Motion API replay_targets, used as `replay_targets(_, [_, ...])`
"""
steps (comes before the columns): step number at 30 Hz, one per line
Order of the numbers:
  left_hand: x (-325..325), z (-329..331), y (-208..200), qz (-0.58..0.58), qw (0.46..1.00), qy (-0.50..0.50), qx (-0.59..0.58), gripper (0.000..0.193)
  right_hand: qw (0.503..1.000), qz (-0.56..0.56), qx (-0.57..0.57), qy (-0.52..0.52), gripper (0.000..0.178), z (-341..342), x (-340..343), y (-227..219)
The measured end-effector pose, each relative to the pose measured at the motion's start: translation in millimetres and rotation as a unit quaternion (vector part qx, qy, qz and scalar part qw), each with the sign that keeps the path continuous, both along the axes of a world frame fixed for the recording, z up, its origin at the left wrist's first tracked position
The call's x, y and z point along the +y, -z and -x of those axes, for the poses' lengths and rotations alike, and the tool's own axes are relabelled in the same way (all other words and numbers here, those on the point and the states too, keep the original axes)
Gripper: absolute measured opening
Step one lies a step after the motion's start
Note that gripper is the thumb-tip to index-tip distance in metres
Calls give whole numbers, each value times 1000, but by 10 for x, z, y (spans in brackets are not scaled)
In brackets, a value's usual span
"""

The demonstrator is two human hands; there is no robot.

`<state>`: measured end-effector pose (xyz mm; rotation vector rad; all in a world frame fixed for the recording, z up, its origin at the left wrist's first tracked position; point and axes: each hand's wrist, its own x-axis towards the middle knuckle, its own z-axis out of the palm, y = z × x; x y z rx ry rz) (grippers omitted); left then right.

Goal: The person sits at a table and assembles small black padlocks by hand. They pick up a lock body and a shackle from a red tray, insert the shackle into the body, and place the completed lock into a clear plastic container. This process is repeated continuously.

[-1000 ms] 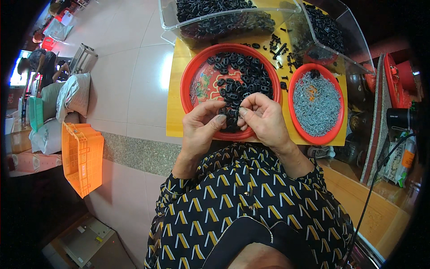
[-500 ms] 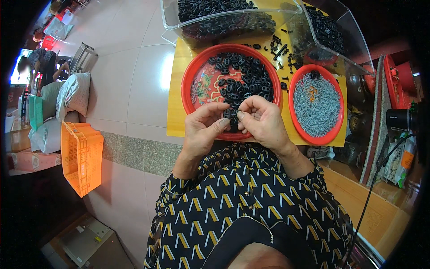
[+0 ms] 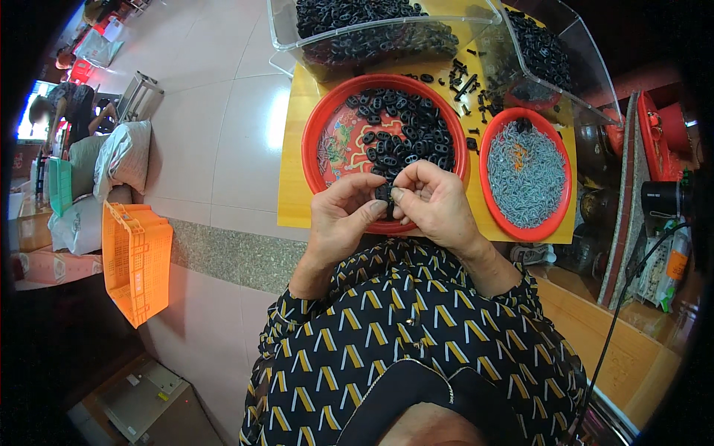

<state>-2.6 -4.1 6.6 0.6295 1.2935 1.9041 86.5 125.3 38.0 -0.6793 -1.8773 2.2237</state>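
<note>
**Small black piece pinched between two hands over the red tray**

While both hands meet above the near rim of the big red tray, the head view shows the left hand and the right hand closed together on one small black part. The thumbs and first fingers are nearly shut, with only the little part between their tips; the other fingers are curled loosely and hold nothing that I can see. Whether a second piece is hidden between the fingertips, I cannot tell.

To do this step well, I judge that the grip should stay at the very tips, with the part kept low over the tray, so that a slip drops it back among the others. The wrists look steady near the body, and this helps a fine fitting.

Just beyond the fingertips lies the heap of black parts in the tray. To the right of the right hand, a smaller red tray holds grey metal pieces. Farther beyond the fingers stand clear plastic bins with more black parts.

All of this rests on a yellow board. Well to the left of the left hand, the pale tiled floor carries an orange crate and some white sacks.
</note>
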Motion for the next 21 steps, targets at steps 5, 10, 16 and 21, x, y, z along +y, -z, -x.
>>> replay_targets(5, [17, -19, -25, 12, 1000, -9, -11, 25, 1000, 19, 9, 1, 5, 2, 10, -1])
replay_targets(10, [-17, 17, 16, 17, 1000, 11, 2, 25, 989, 129, 62, -38, 6, -4, 88, 87])
replay_targets(16, [3, -26, -27, -7, 1000, 4, -12, 24, 973, 208, 80, -52, 8, 8, 138, 187])
replay_targets(21, [21, -34, -10, 11, 999, -7, 34, 24, 974, 212, 58, -62, 8, -4, 146, 144])
